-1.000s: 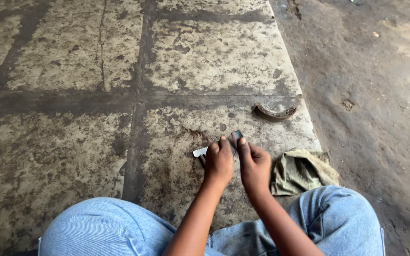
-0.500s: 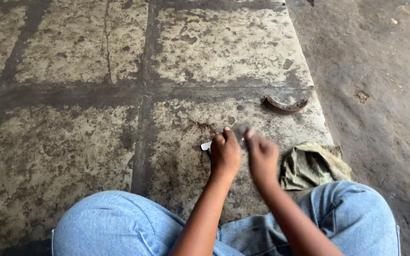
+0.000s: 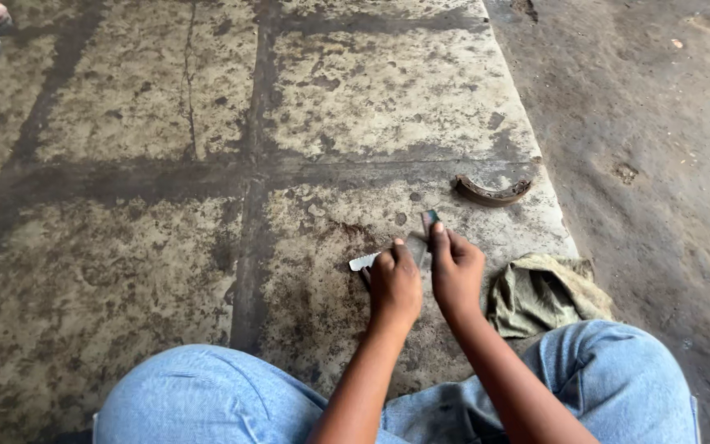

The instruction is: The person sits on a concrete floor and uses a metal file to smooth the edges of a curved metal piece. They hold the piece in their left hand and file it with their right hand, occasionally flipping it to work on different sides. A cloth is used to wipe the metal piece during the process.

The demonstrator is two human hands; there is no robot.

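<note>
— What have my hands got?
— My left hand (image 3: 394, 285) and right hand (image 3: 454, 269) are both clenched on a flat metal blade (image 3: 365, 261), pressed low against the concrete slab (image 3: 388, 90), likely for steadiness; brake shoe (image 3: 491, 191) and rag (image 3: 542, 292) lie nearby.

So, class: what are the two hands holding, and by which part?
A small flat metal piece, gripped between left hand and right hand; its pale left end sticks out.
</note>
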